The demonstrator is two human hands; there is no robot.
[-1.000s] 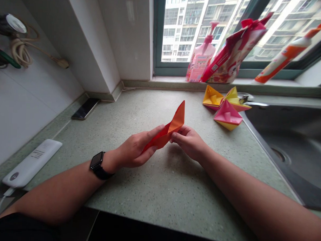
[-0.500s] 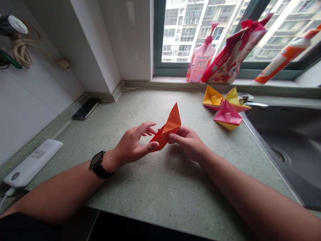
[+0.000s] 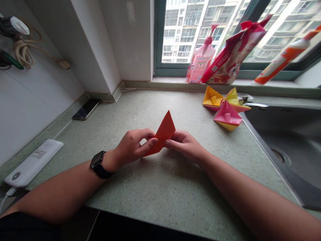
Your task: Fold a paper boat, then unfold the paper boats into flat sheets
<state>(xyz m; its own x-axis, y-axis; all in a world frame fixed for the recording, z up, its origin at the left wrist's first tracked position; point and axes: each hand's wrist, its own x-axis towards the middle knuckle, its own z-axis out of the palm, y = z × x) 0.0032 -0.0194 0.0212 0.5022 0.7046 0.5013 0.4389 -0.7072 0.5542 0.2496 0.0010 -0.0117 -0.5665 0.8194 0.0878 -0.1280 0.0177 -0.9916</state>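
Note:
A folded piece of orange-red origami paper is held just above the counter, its pointed tip upward. My left hand, with a black watch on the wrist, pinches its left edge between thumb and fingers. On the other side, my right hand grips the lower right corner, thumb in front and fingers partly hidden behind. A smooth, flat face of the paper is turned toward me. Farther back on the right sit finished-looking folded paper boats: an orange one, a yellow one and a pink one.
The speckled green counter meets a steel sink at right. A phone and a white power bank lie at left. On the windowsill stand a pink pump bottle, a red bag and an orange-white bottle.
The orange-red paper has turned so a flat face shows instead of its layered folds, and sits slightly lower. My left hand has closed from spread fingers to a pinch on it.

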